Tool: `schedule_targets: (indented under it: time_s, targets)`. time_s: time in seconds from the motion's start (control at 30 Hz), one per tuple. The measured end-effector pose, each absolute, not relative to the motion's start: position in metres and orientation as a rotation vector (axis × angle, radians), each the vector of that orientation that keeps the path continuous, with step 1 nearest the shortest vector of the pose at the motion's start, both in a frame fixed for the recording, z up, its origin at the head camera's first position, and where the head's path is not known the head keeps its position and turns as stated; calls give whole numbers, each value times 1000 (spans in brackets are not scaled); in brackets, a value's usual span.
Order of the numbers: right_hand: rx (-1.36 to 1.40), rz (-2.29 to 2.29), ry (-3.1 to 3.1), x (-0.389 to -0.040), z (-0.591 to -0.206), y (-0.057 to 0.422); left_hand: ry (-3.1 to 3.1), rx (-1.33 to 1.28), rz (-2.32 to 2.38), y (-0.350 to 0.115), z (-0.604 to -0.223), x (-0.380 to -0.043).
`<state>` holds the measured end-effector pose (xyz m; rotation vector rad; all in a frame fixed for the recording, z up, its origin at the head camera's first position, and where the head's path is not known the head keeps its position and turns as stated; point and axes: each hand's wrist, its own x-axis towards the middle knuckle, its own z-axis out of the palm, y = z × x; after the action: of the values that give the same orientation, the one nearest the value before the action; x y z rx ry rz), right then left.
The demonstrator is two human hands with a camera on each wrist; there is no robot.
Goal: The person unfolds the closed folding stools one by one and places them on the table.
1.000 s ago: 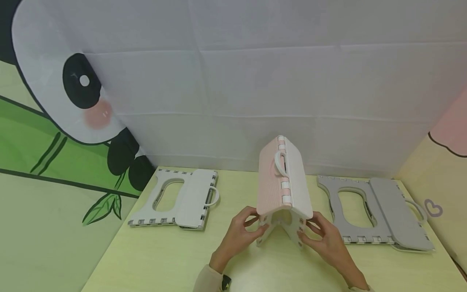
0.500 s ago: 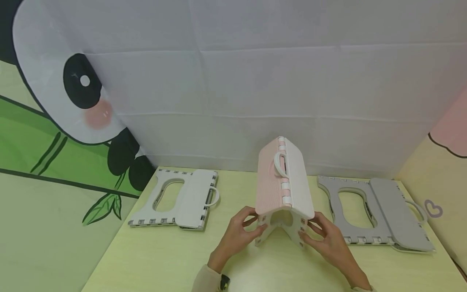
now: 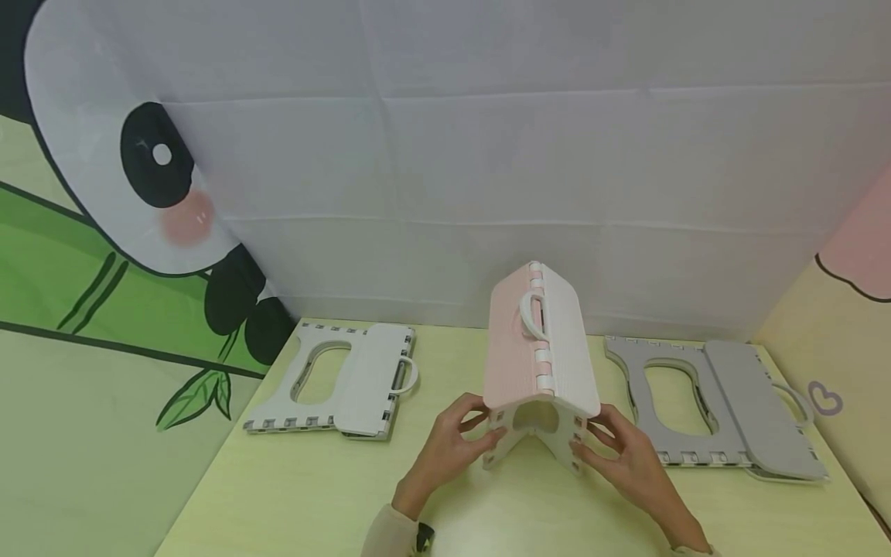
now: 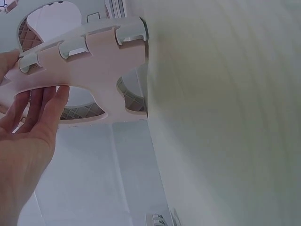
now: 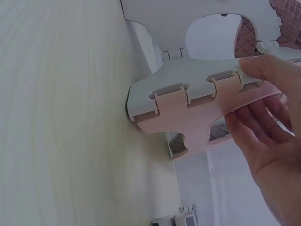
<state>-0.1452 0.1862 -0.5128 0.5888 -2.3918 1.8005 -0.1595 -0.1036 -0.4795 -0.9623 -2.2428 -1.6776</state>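
A pink and white folding step stool (image 3: pixel 511 348) stands on the table, its top bent into a peak like a roof and its legs partly spread. My left hand (image 3: pixel 448 449) grips the stool's left leg edge, thumb at the near side and fingers behind. On the opposite side my right hand (image 3: pixel 619 456) pinches the right leg edge in the same way. Up close in the left wrist view, the fingers (image 4: pixel 44 106) curl under the pink leg panel (image 4: pixel 106 56). The right wrist view shows the thumb (image 5: pixel 263 68) on the white hinged edge (image 5: pixel 197 84).
Folded flat, a white step stool (image 3: pixel 372 379) lies to the left on the pale yellow table (image 3: pixel 278 495). A grey folded stool (image 3: pixel 759 410) lies to the right, close to my right hand. Behind the table hangs a plain pale cloth (image 3: pixel 418 170).
The stool's legs and top panels have spread slightly wider. My left hand has moved a little to the left with its leg; my right hand has barely moved. Both keep their grip.
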Motion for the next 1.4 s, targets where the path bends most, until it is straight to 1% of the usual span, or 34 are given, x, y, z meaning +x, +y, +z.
schedule_targets:
  time_s: [0.37, 0.73, 0.93, 1.4]
  targets:
    - [570, 1818, -2413, -145, -510, 188, -2264, -957, -1676, -107, -477, -160]
    - [563, 1835, -2421, -145, -511, 190, -2320, -900, -1737, -112, -506, -173]
    - [512, 1863, -2444, -145, -512, 191, -2331, -894, -1749, -114, -507, -173]
    - [546, 1848, -2457, -147, -510, 194, -2363, -857, -1745, -116, -510, -174]
